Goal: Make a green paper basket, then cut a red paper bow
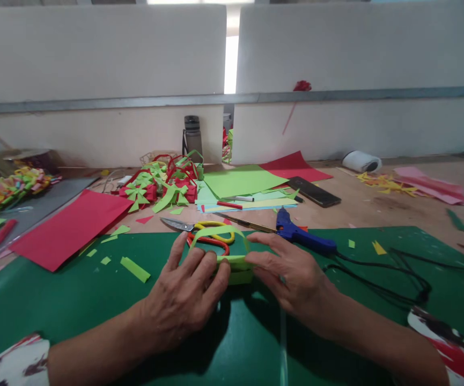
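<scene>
Two hands clasp a lime paper basket on the green mat.
The left hand at 9 o'clock, fingers loosely spread, and the right hand at 3 o'clock, fingers curled, seemingly pinch its ends; yellow-handled scissors lie just beyond at 12, a blue glue gun at 2.
</scene>
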Demonstrator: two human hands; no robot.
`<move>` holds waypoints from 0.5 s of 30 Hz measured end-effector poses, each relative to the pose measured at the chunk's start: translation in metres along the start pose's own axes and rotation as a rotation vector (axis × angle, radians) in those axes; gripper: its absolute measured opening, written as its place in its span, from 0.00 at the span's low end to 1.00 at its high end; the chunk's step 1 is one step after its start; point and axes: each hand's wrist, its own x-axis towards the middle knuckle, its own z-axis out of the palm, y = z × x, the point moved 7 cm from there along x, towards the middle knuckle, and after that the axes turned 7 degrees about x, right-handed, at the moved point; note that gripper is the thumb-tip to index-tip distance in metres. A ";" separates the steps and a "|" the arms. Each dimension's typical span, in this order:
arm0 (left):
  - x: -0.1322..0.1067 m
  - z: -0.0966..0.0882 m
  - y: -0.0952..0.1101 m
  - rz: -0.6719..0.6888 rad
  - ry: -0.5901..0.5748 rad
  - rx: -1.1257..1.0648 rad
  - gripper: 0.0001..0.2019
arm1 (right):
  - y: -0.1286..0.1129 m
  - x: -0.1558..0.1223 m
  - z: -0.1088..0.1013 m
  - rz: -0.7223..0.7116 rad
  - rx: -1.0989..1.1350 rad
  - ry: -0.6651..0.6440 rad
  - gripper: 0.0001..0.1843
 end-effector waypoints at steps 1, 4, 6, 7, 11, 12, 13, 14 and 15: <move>0.000 0.000 0.000 0.005 -0.005 -0.009 0.12 | -0.001 0.000 0.003 -0.019 -0.047 -0.028 0.13; 0.001 -0.001 0.001 0.021 -0.017 -0.022 0.13 | -0.006 0.001 0.008 -0.074 -0.153 -0.085 0.15; 0.003 -0.002 0.002 0.043 -0.038 -0.026 0.13 | -0.009 0.004 0.011 -0.087 -0.187 -0.135 0.15; 0.003 -0.002 0.003 0.054 -0.044 -0.029 0.13 | -0.010 0.005 0.012 -0.085 -0.196 -0.167 0.15; 0.004 -0.003 0.004 0.084 -0.054 -0.061 0.12 | -0.013 0.009 0.018 -0.097 -0.220 -0.265 0.17; 0.003 -0.003 0.004 0.089 -0.060 -0.068 0.11 | -0.013 0.009 0.019 -0.098 -0.222 -0.277 0.17; 0.003 -0.001 0.004 0.093 -0.073 -0.073 0.11 | -0.013 0.010 0.020 -0.099 -0.221 -0.282 0.17; 0.002 0.000 0.004 0.095 -0.087 -0.073 0.11 | -0.013 0.010 0.020 -0.099 -0.221 -0.282 0.17; 0.002 0.001 0.005 0.097 -0.095 -0.068 0.11 | -0.013 0.010 0.021 -0.100 -0.224 -0.279 0.16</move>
